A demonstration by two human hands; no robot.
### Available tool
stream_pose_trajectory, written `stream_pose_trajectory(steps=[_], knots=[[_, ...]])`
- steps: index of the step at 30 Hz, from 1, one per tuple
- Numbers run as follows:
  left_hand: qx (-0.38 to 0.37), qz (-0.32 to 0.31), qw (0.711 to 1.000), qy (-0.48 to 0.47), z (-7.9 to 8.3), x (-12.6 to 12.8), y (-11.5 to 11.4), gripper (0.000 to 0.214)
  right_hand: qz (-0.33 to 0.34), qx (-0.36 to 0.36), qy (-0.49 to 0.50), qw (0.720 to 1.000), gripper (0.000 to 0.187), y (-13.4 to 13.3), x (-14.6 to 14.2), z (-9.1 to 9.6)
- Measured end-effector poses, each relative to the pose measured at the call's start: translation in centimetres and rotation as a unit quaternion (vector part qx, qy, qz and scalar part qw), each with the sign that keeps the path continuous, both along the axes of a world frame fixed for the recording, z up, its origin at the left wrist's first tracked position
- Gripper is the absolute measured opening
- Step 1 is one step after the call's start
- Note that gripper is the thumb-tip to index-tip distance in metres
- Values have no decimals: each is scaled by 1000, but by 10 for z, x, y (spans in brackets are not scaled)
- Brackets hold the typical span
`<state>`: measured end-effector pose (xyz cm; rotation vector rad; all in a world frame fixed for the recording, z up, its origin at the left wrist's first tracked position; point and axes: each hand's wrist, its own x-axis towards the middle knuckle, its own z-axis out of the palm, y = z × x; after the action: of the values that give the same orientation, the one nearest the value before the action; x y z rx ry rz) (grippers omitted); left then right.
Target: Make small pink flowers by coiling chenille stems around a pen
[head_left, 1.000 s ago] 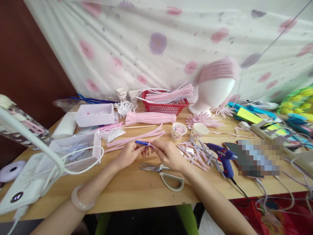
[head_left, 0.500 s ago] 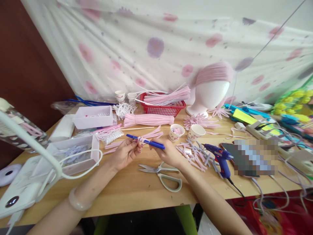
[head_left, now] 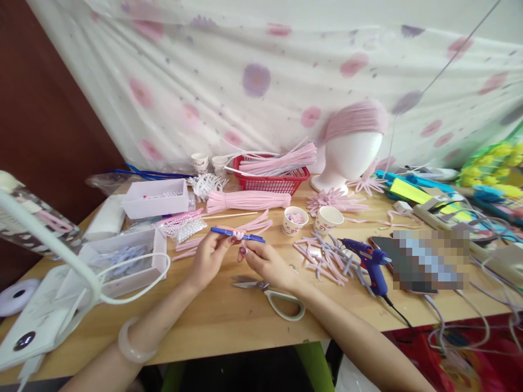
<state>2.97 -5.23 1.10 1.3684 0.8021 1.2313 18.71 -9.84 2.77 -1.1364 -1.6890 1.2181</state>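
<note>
My left hand (head_left: 209, 262) is closed on a blue pen (head_left: 254, 238), which lies nearly level above the table. A short pink pipe cleaner (head_left: 237, 234) is coiled around the pen's middle. My right hand (head_left: 269, 265) is closed in a pinch at the coil, just under the pen; the tips partly hide what they grip. Below my right hand lie scissors (head_left: 286, 306) with pale handles, one of them mostly covered by the hand.
Cut pipe cleaner pieces (head_left: 322, 258), a blue glue gun (head_left: 370, 261) and a phone (head_left: 402, 264) lie to the right. Two paper cups (head_left: 295, 227) stand ahead. Behind are a pink pipe cleaner bundle (head_left: 249, 201), a red basket (head_left: 272, 184) and a foam head (head_left: 353, 152). White boxes (head_left: 155, 198) stand left.
My right hand has left the pen's right end and moved left to the pink coil. The pen now tilts less.
</note>
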Motion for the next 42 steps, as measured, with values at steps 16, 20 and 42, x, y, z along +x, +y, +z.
stream_pose_trajectory(steps=[16, 20, 42], knots=[[-288, -128, 928, -201, 11, -1, -3, 8, 34, 132, -73, 988, 13, 15, 36, 14], [-279, -57, 932, -222, 13, 0, 0, 9, 20, 47, -25, 998, 13, 12, 22, 4], [0, 14, 1000, 1, -1, 2, -1, 25, -13, 41, -77, 996, 29, 3, 13, 10]])
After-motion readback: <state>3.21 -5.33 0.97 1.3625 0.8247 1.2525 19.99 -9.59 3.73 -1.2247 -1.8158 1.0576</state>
